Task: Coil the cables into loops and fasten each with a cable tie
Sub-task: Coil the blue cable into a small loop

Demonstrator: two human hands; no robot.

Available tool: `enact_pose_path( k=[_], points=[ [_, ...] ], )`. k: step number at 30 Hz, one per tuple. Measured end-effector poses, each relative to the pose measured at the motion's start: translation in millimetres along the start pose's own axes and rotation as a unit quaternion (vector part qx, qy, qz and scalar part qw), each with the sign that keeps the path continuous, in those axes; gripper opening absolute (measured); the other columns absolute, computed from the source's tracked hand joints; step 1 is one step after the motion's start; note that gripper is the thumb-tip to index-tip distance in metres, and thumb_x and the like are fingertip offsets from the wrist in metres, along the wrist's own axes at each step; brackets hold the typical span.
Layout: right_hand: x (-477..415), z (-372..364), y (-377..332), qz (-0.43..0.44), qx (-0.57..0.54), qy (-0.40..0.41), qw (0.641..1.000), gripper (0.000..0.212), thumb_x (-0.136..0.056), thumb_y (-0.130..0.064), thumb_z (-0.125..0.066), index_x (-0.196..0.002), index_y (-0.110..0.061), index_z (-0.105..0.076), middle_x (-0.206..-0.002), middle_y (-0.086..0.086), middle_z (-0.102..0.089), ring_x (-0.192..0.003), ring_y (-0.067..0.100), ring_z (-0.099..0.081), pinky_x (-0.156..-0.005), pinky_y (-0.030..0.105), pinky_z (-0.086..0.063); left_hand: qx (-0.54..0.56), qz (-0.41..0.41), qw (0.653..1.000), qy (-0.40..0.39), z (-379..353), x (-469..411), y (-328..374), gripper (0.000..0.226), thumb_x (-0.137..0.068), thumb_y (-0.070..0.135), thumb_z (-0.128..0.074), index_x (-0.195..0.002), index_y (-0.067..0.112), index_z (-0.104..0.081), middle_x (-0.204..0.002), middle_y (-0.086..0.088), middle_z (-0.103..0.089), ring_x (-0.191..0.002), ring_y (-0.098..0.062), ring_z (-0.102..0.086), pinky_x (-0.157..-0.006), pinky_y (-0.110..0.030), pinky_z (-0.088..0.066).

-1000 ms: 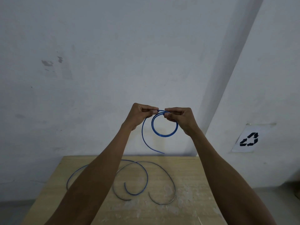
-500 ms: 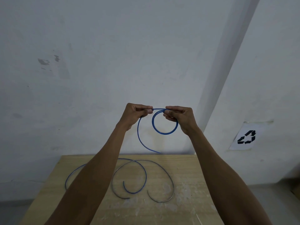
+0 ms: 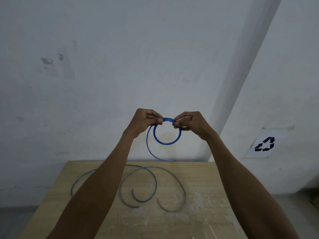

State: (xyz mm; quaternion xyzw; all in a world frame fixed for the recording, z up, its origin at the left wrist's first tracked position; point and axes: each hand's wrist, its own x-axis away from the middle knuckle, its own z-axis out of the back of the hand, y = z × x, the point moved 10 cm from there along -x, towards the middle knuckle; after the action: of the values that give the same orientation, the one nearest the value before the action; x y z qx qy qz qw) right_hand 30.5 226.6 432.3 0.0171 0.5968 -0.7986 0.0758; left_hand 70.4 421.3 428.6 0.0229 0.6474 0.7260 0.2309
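Note:
I hold a blue cable (image 3: 166,143) up in front of the wall, coiled into a small round loop of a few turns. My left hand (image 3: 146,120) pinches the top left of the loop and my right hand (image 3: 189,124) pinches the top right. A loose tail of the same cable curves down from my left hand and ends just above the table's far edge. A second blue cable (image 3: 154,183) and a grey cable (image 3: 180,184) lie uncoiled in wide curves on the wooden table (image 3: 203,213). I see no cable tie that I can name.
The table stands against a white wall. A paper sheet with a black recycling symbol (image 3: 264,144) hangs on the wall at the right. A thin pale strip (image 3: 212,231) lies near the table's front right.
The coil has grown by more cable and the hanging tail is shorter. My hands have shifted their grip along the top of the loop, and both arms sit slightly lower in view.

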Motion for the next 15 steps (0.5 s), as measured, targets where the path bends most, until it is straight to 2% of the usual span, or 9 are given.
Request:
enact_pose_path(
  k=[3,6,8,11,15],
  points=[
    [-1,-2,-4,-0.012,0.067,-0.056,0.996,0.026,-0.085,0.000,-0.078,-0.110,0.001,-0.070,-0.093,0.016,-0.079,-0.090,0.028,-0.078,-0.082,0.036,-0.063,-0.020,-0.007,1.000,-0.011,-1,0,4,0.017,-0.086,0.001,-0.078,-0.101,-0.006,-0.075,-0.088,-0.015,-0.079,-0.082,-0.024,-0.078,-0.074,-0.021,-0.058],
    [-2,2,-14,0.030,0.098,-0.018,0.995,0.028,-0.085,-0.001,-0.079,-0.111,0.000,-0.071,-0.090,0.014,-0.079,-0.087,0.026,-0.078,-0.082,0.036,-0.063,-0.004,-0.020,1.000,0.001,0,-2,8,0.017,-0.086,0.001,-0.078,-0.102,-0.006,-0.075,-0.091,-0.015,-0.079,-0.084,-0.028,-0.079,-0.079,-0.026,-0.061],
    [0,4,-18,0.057,0.079,0.014,0.995,0.028,-0.085,-0.002,-0.079,-0.112,0.000,-0.071,-0.091,0.015,-0.079,-0.086,0.026,-0.078,-0.081,0.036,-0.063,0.009,-0.025,1.000,0.017,4,-4,10,0.017,-0.087,0.001,-0.077,-0.103,-0.005,-0.075,-0.093,-0.015,-0.079,-0.085,-0.028,-0.079,-0.081,-0.028,-0.062],
    [4,1,-15,0.052,0.048,0.007,0.997,0.038,-0.086,-0.004,-0.079,-0.122,-0.002,-0.068,-0.097,0.015,-0.079,-0.091,0.025,-0.078,-0.080,0.032,-0.063,0.031,-0.019,0.999,0.039,10,-6,10,0.016,-0.089,0.003,-0.076,-0.104,-0.002,-0.075,-0.094,-0.015,-0.079,-0.086,-0.029,-0.079,-0.082,-0.030,-0.062],
    [5,3,-8,0.040,0.024,0.020,0.999,0.044,-0.085,-0.001,-0.078,-0.127,0.000,-0.065,-0.097,0.016,-0.079,-0.088,0.028,-0.078,-0.083,0.038,-0.063,0.050,-0.016,0.997,0.052,13,-7,11,0.015,-0.090,0.003,-0.075,-0.104,-0.001,-0.075,-0.095,-0.017,-0.079,-0.088,-0.030,-0.079,-0.082,-0.031,-0.063]
  ],
)
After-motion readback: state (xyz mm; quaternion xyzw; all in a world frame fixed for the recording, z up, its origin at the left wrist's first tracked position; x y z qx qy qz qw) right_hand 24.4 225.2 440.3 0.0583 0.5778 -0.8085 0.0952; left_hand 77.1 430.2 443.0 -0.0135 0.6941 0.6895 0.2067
